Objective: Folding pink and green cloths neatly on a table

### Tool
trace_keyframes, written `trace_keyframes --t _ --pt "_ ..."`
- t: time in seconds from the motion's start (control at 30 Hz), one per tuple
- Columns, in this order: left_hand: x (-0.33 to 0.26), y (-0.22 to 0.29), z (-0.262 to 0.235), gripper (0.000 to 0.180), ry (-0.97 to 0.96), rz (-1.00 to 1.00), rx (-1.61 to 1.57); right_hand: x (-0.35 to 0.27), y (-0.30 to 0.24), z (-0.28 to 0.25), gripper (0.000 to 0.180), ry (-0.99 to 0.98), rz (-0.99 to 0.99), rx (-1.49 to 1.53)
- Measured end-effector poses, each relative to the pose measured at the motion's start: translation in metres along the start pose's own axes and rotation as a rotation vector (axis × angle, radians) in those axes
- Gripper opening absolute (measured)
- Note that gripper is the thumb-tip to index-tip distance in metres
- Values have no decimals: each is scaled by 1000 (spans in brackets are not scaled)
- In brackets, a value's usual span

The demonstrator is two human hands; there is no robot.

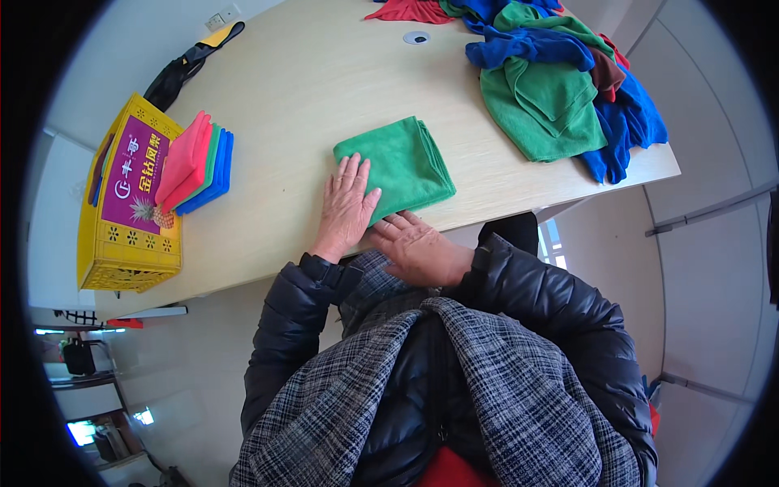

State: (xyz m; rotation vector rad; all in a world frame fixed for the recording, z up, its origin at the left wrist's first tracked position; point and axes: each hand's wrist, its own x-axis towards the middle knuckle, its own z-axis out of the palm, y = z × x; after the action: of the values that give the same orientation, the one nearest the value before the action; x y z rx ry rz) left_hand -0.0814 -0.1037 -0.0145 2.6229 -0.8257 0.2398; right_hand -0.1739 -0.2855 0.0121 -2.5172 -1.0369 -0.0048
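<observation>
A folded green cloth point(402, 166) lies near the table's front edge, its layers showing along the right side. My left hand point(345, 207) rests flat on its left part, fingers stretched out. At the cloth's near edge is my right hand point(414, 245), palm down with fingers extended and the tips touching that edge. Neither hand grips anything. To the left, folded red cloths point(185, 162), a green one and blue ones point(217, 174) stand together, leaning against a yellow crate.
The yellow plastic crate point(134, 264) with a purple label stands at the table's left edge. A heap of crumpled green, blue, red and brown cloths point(544, 105) covers the far right corner. Behind lie a round cable hole point(417, 37) and a black-and-yellow item point(191, 65).
</observation>
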Motion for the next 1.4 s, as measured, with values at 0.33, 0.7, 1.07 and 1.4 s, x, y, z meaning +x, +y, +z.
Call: trace_keyframes --t 0.33,0.7,1.07,1.4 --pt "5 14 -2 65 -79 -54 181 67 48 12 57 366 333 18" --pt "-1 14 -8 66 -63 -58 136 59 121 -14 62 254 580 -252" --pt "14 -4 0 59 57 -10 67 40 72 -6 60 288 398 -214" --pt "0 9 -5 66 -47 -10 88 31 95 -2 58 247 363 -297"
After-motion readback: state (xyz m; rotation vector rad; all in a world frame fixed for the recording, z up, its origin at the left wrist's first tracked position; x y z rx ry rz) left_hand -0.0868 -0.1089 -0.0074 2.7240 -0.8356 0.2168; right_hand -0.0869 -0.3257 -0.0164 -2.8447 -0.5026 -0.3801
